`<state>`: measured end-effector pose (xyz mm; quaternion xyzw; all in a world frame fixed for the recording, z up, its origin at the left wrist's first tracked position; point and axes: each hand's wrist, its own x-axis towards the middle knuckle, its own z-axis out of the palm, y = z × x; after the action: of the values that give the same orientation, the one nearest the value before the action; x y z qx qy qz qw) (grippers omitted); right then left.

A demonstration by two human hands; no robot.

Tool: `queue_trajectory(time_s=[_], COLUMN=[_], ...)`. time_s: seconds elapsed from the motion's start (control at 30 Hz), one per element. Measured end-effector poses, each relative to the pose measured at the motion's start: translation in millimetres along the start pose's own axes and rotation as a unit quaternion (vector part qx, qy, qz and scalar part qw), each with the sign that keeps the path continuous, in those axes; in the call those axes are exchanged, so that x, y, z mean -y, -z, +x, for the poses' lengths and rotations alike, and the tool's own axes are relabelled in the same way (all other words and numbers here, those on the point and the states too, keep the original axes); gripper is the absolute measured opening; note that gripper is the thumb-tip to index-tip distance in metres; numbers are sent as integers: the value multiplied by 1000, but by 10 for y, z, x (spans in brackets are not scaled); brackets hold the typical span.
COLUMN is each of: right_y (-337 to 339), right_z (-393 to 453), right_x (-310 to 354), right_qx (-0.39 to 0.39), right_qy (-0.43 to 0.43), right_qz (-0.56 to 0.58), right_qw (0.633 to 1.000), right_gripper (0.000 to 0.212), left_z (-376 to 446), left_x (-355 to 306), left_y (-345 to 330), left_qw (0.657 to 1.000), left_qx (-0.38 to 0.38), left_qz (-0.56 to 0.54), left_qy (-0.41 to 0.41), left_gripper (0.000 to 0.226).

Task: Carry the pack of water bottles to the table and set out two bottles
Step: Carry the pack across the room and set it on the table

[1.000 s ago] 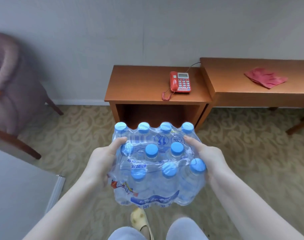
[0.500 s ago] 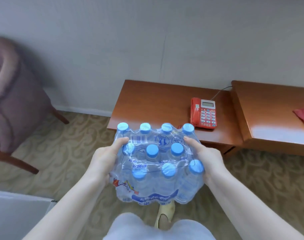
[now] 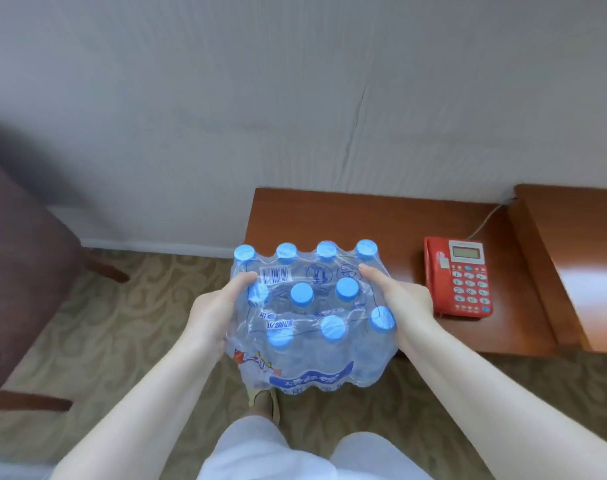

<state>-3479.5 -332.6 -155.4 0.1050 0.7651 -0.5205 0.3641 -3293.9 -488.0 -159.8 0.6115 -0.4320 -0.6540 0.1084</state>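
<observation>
armchair (image 3: 25,265) blurred, cropped left, desk (image 3: 579,258) cut off rt

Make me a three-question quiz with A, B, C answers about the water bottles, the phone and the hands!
1. Where is the red push-button telephone?
A) on the carpet B) on the brown wooden table C) on the chair

2. What colour are the bottle caps in the shrink-wrapped pack of water bottles?
A) blue B) green C) white

3. What state is the pack in?
A) opened on the table B) lying on the floor C) held up, still wrapped

Answers: 1 B, it sits on the tabletop. 2 A, every cap is blue. 3 C, the left hand and right hand grip its sides.
</observation>
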Motion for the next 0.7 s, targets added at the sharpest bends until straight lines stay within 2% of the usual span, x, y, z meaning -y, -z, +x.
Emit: queue_trajectory(time_s=[0.1,0.27,0.33,0.43,0.53,0.7], right_y=[-462,-1005,-1162,-1324,-1350,-1252], right_z=[288,737,916,1154,1298,1435], right_x=[143,223,241,273,222,152], right_qx=[-12,-39,-50,-73,-51,-4], right_qy=[5,29,43,52,45,29], right_qz=[-15,-47,-56,-83,-139,-159], right_qw=[1000,998,996,993,988,987], right_gripper=[86,55,56,58,55,60], left_z=[517,1262,1507,1807,1972,2133], left_x=[-347,-764,-868,-925,-856,-735], left_y=[93,111,94,66,28,68], left_qw=[1000,1000,999,998,997,994], left_qx=[3,-1,2,14,13,15], left_qz=[3,28,44,52,66,100], left_qy=[3,1,9,27,40,33], left_gripper=[48,38,43,63,55,53])
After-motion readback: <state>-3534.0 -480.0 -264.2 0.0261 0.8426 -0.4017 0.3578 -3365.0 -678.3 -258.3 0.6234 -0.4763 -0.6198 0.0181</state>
